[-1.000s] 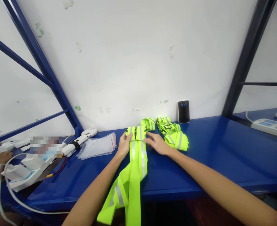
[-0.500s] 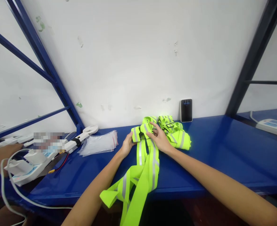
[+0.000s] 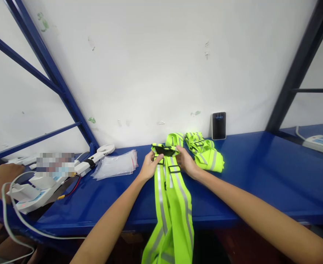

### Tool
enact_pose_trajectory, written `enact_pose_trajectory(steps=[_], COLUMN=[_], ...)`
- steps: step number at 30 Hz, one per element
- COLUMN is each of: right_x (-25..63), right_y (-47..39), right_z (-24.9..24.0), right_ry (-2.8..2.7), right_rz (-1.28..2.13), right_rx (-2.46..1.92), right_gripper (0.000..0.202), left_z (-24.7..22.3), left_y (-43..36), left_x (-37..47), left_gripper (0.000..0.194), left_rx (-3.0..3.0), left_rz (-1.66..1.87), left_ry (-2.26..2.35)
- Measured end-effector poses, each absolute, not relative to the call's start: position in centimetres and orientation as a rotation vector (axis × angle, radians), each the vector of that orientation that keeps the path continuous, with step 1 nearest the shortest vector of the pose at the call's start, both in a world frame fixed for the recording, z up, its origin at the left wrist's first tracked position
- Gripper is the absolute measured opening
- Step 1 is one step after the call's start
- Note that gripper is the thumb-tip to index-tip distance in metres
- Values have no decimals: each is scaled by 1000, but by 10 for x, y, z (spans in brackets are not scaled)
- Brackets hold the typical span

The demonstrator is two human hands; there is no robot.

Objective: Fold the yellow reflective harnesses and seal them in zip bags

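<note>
Both hands hold the upper end of a neon-yellow reflective strap vest (image 3: pixel 175 205) with grey stripes and black buckles. My left hand (image 3: pixel 149 165) grips the left side of its gathered top, thumb across the front. On the right side, my right hand (image 3: pixel 187 161) grips the same end, its fingertips partly hidden behind the fabric. The straps hang down over the table's front edge and out of view below. Just behind the hands lies a rolled reflective vest (image 3: pixel 175 138). To the right sit more bundled reflective vests (image 3: pixel 209 159), one showing a black buckle.
Clear plastic bags (image 3: pixel 116 165) lie left of the hands, beside a small white fan (image 3: pixel 105 149). A power strip (image 3: pixel 36 194) with plugs and cables is at far left, near another person's hand (image 3: pixel 6 178). A black-fronted device (image 3: pixel 219 125) leans on the wall.
The bunched end has been turned and spread between my hands, so its dark inner side and buckles show. The straps, tangled before, now hang straighter over the edge.
</note>
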State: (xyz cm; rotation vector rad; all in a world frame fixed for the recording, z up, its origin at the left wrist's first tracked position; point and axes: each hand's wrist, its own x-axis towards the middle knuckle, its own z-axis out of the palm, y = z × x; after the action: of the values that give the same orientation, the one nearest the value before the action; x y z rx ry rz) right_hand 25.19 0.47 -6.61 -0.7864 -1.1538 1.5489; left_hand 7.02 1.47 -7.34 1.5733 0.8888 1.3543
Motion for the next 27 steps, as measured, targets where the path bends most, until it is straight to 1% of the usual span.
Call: enact_pose_trajectory(steps=[5,6,8,9,11,13,15,19,27], right_x=[260,260,260,259,258,257,257,254,250], right_y=[11,13,16,17,20,21,20,16,5], right_z=[-70,-72,-74,-76,-77,-78,-79,-79,-76], right_ry=[-1540,-1553,-1521,-1502,-1468,-1421,-1354,-1286,-1350], right_rz=[1072,992,898,895,946,1041,1137,1291,1361], right_rx=[-855,-891,-916,-893,-823,-785,-793,-816,-757], right_gripper=[28,28,34,36,31,25,24,28,38], left_z=[-76,-76,-76,-76,-74,-72,-71,-70,-77], left_y=[17,17,15,14,11,9,8,10,14], left_x=[73,73,73,73,73,73,73,75,74], left_gripper=[41,42,43,43,41,39,38,34,40], left_rx=[1202,1179,1200,1221,1224,1161,1099,1136,1214], left_rz=[1383,1383,1352,1321,1265,1219,1185,1205,1227], left_ry=[912,905,885,873,836,794,798,886,891])
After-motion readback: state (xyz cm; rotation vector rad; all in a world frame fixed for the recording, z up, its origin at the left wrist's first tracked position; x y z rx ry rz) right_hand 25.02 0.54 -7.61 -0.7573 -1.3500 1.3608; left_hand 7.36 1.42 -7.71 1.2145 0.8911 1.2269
